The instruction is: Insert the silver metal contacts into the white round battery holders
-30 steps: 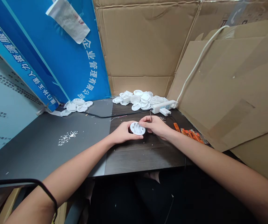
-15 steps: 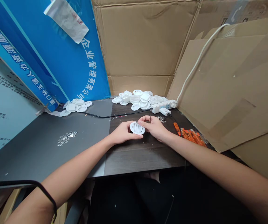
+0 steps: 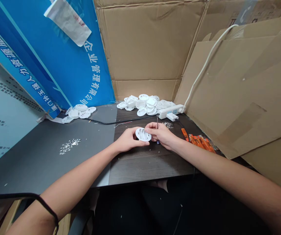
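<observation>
Cardboard walls [image 3: 152, 49] are seen beyond both hands, and a blue printed board [image 3: 64, 65] stands beyond and to the outer side of the left hand. The bench [image 3: 44, 156] carries everything below them, grey under the left forearm and dark wood-grain under the hands.

The left hand [image 3: 127, 139] is curled, thumb and fingers closed on the near-left edge of a round white plastic disc [image 3: 143, 134], which is held just above the bench between the two hands, its slotted face turned up. The right hand [image 3: 163, 133] is pressed against the disc's right edge, its fingertips pinched together on a thin metal tool [image 3: 157, 121] that stands upright out of the fist; whether the tool's tip meets the disc cannot be told.

Just beyond the hands a large heap of white discs [image 3: 145, 103] is piled against the cardboard, with a white power strip [image 3: 171, 111] beside it, beyond the right hand. A smaller heap of discs [image 3: 80, 111] lies well beyond the left hand. A black cable [image 3: 106, 122] runs across the bench between the hands and the heaps. Orange pieces [image 3: 200, 141] lie just outside the right wrist. A scatter of small shiny parts [image 3: 69, 145] lies outside the left forearm, and a smaller cluster [image 3: 167, 124] just beyond the right hand.
</observation>
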A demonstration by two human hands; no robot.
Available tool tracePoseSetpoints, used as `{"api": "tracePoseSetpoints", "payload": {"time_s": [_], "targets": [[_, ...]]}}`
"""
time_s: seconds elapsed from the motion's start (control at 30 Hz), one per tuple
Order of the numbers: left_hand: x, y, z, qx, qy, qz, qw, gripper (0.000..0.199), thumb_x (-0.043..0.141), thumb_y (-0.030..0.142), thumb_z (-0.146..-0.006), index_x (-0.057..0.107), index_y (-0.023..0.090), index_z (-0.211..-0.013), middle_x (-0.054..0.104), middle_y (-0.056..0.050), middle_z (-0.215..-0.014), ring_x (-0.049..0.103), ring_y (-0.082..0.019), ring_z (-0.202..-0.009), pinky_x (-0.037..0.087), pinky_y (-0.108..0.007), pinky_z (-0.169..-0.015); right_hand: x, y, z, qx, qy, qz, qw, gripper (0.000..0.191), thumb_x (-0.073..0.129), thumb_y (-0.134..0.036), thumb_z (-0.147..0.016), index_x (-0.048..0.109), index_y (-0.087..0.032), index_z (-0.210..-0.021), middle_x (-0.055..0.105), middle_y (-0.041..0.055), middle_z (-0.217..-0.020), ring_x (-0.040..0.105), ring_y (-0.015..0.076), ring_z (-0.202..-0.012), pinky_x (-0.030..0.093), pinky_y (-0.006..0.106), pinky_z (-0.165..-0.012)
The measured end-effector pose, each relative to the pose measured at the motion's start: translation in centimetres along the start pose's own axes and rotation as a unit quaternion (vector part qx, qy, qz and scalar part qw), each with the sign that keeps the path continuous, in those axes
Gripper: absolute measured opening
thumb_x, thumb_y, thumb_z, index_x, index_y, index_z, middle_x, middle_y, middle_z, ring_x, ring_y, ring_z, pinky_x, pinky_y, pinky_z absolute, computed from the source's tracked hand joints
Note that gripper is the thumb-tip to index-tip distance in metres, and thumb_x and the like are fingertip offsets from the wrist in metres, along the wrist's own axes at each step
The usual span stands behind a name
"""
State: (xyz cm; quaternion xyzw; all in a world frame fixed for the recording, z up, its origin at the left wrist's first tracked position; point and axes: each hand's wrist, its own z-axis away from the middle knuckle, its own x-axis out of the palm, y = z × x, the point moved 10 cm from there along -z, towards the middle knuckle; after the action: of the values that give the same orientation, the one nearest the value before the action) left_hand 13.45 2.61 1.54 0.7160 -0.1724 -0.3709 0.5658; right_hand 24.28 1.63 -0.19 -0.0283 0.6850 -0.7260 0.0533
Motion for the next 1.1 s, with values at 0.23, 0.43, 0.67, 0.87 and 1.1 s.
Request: {"api": "tracePoseSetpoints", "payload": {"time_s": [0.23, 0.43, 0.67, 0.87, 1.1], "targets": [[-0.1, -0.2, 0.2, -0.001, 0.003, -0.036, 0.999, 0.055, 0.088, 0.049, -0.069, 0.067, 0.011, -0.103, 0.063, -0.003, -0.092, 0.05, -0.013, -0.081, 0.04, -0.023, -0.074, -0.9, -3.3, 0.4, -0.1, 0.023, 0.167, 0.981, 0.023, 0.068, -0.037, -0.078, 0.065, -0.015, -0.085, 0.061, 0.0048, -0.088, 0.05, 0.0141, -0.077, 0.037, 0.027, -0.068], [0.6, 0.2, 0.3, 0.004, -0.022, -0.057, 0.998, 0.056, 0.089, 0.048, -0.069, 0.069, 0.013, -0.108, 0.066, -0.003, -0.095, 0.052, -0.013, -0.084, 0.041, -0.024, -0.076, -0.4, -6.0, 1.9, -0.16, -0.001, 0.409, 0.899, 0.005, 0.065, -0.019, -0.083, 0.065, -0.016, -0.088, 0.061, 0.0049, -0.097, 0.05, 0.0163, -0.085, 0.031, 0.03, -0.076], [0.2, 1.1, 0.4, 0.013, 0.0, -0.055, 0.998, 0.055, 0.088, 0.047, -0.069, 0.069, 0.012, -0.106, 0.067, -0.005, -0.098, 0.055, -0.015, -0.087, 0.045, -0.025, -0.08, -0.6, -5.1, 1.2, -0.158, -0.018, 0.324, 0.933, 0.015, 0.054, -0.028, -0.092, 0.059, -0.015, -0.087, 0.059, 0.0055, -0.093, 0.051, 0.0149, -0.083, 0.039, 0.027, -0.075], [0.0, 0.9, 0.4, 0.006, 0.005, -0.059, 0.998, 0.056, 0.088, 0.049, -0.068, 0.069, 0.012, -0.104, 0.066, -0.006, -0.097, 0.054, -0.015, -0.085, 0.043, -0.024, -0.077, -1.1, -4.3, 0.8, -0.137, 0.0, 0.241, 0.961, 0.024, 0.056, -0.038, -0.088, 0.061, -0.015, -0.091, 0.06, 0.0045, -0.088, 0.049, 0.013, -0.073, 0.038, 0.026, -0.066], [0.4, 0.6, 0.4, -0.002, -0.006, -0.048, 0.999, 0.057, 0.089, 0.047, -0.068, 0.069, 0.012, -0.109, 0.066, -0.005, -0.096, 0.053, -0.014, -0.084, 0.042, -0.024, -0.078, -1.4, -3.1, 0.6, -0.066, 0.021, 0.171, 0.983, 0.019, 0.066, -0.031, -0.074, 0.062, -0.015, -0.083, 0.061, 0.0025, -0.081, 0.047, 0.011, -0.064, 0.035, 0.025, -0.058]]}}
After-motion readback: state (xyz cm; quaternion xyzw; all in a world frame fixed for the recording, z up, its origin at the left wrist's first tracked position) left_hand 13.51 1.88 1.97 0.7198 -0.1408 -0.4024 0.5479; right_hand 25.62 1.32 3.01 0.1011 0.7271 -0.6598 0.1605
